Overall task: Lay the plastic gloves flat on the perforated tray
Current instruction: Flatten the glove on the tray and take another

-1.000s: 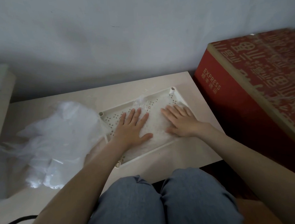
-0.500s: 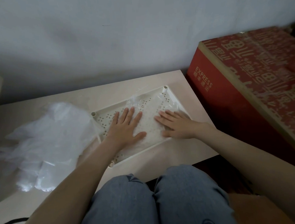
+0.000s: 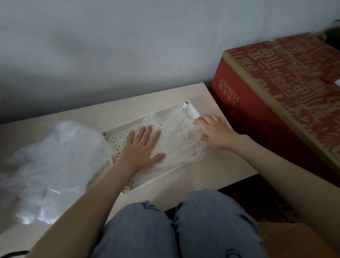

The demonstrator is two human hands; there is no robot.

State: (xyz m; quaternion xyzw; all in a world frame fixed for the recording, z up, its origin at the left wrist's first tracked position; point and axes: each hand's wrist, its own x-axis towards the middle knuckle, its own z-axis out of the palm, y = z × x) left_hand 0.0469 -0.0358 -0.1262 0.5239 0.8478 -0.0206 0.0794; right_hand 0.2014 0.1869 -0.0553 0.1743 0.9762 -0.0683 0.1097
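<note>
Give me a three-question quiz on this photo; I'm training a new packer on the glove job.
1. True or false: the left hand lies flat, palm down, on the glove in the tray.
2. Where is the right hand? A) on the red box B) at the tray's right end C) on the knee
3. What lies on the table left of the tray?

Key: 1 true; 2 B; 3 a pile of loose gloves.

Clear plastic gloves [image 3: 177, 140] spread flat, white perforated tray [image 3: 115, 139]
</note>
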